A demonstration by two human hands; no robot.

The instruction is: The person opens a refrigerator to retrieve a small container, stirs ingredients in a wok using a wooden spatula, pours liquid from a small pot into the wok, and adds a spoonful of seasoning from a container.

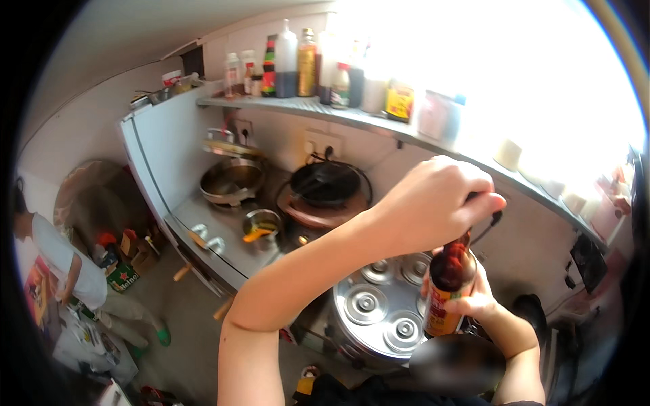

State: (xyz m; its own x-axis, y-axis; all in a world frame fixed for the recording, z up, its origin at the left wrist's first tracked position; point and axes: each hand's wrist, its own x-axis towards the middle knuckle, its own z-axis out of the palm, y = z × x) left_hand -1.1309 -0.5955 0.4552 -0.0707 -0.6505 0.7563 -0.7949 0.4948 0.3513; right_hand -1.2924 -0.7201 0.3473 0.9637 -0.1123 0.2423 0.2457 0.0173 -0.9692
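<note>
A dark brown glass bottle (449, 271) with a red and yellow label stands out in front of me. My right hand (475, 299) wraps around its body from the right, with the thumb over the label. Above it, my left hand (447, 200) pinches the top of the bottle's neck; the fingers mostly hide the cap, so whether it is on or off cannot be told. Beneath the bottle is a round stainless-steel cooker (378, 332) with several small metal lids set in its top. A dark round vessel (457, 363), blurred, sits just below the bottle.
A wall shelf (325, 115) carries several sauce bottles. On the counter (190, 205) are a metal wok (232, 181), a small pot (256, 221) with an orange utensil, and a black pan (325, 181). A person (76, 264) stands at far left near cardboard boxes (134, 248).
</note>
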